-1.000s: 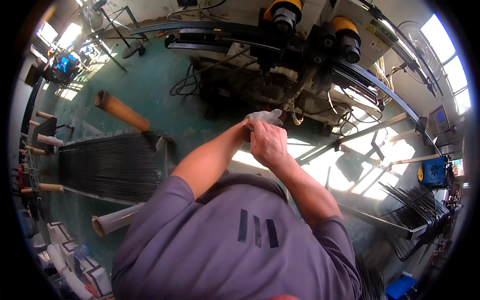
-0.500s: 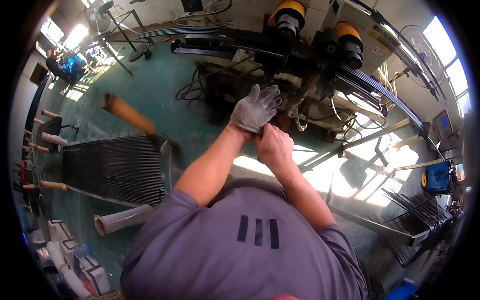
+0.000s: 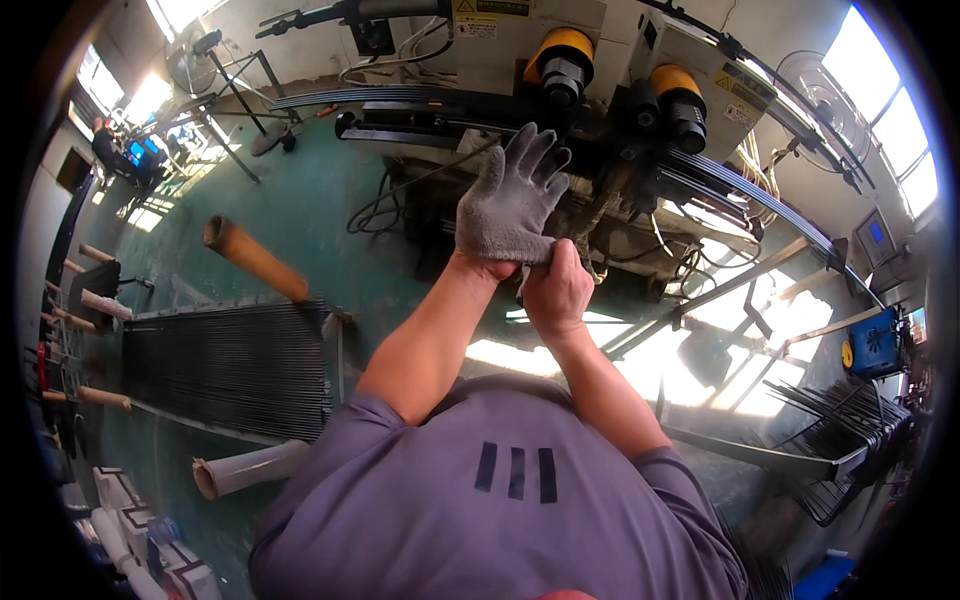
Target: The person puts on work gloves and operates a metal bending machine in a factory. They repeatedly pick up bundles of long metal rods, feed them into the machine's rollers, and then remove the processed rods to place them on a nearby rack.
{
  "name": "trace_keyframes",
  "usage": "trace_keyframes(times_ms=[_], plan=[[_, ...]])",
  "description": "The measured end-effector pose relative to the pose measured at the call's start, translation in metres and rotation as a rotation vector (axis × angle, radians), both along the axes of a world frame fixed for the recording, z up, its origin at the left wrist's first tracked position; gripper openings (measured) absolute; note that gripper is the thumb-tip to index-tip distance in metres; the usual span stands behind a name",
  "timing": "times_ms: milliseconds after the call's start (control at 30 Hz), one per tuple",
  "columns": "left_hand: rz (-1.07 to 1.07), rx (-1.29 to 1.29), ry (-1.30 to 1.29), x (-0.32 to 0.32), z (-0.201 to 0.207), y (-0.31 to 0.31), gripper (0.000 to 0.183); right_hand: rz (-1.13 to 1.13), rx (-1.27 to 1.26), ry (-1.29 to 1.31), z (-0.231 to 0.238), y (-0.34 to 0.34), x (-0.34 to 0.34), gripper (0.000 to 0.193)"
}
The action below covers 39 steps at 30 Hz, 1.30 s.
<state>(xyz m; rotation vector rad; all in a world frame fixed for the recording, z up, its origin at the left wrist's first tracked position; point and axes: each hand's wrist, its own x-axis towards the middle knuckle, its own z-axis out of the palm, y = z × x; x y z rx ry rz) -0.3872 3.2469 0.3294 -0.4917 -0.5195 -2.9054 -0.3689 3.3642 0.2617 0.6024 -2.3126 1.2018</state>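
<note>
A grey knitted work glove (image 3: 503,228) covers my left hand (image 3: 515,190), which is raised with its fingers spread and pointing away from me. My bare right hand (image 3: 558,292) is closed on the glove's cuff at the wrist and pulls it out to the right. Bare skin shows between the cuff and my left forearm. Beyond both hands stands a dark machine (image 3: 600,135) with orange-capped motors, and the gloved fingertips overlap its rail in the picture.
To the left lies a rack of thin black rods (image 3: 225,360), with a brown cardboard tube (image 3: 255,260) near its far edge and a pale tube (image 3: 250,468) near its close edge. More black rods (image 3: 845,430) sit at the right. Far left, a person (image 3: 105,148) is by a window.
My gloved left hand has risen a little and turned more upright, fingers spread. My right hand has shifted slightly and now stretches the cuff out to the right.
</note>
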Motion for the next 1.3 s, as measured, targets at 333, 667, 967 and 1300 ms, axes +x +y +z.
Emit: trace_keyframes(times_ms=[333,667,967,1300], plan=[[-0.088,-0.077,0.102,-0.004,0.041,-0.003,0.064,0.444,0.387,-0.316,0.04,-0.014,-0.01,0.025],[0.238,-0.442,-0.317,-0.017,0.0,-0.027,0.035,0.524,0.151,-0.637,0.051,0.008,0.007,0.032],[0.126,-0.939,-0.789,0.08,-0.037,-0.04,0.042,0.876,-0.817,-0.891,0.037,0.074,-0.014,0.035],[-0.192,-0.974,-0.754,0.103,-0.047,0.001,0.05,0.631,-0.951,-0.891,-0.013,0.055,0.004,0.017]])
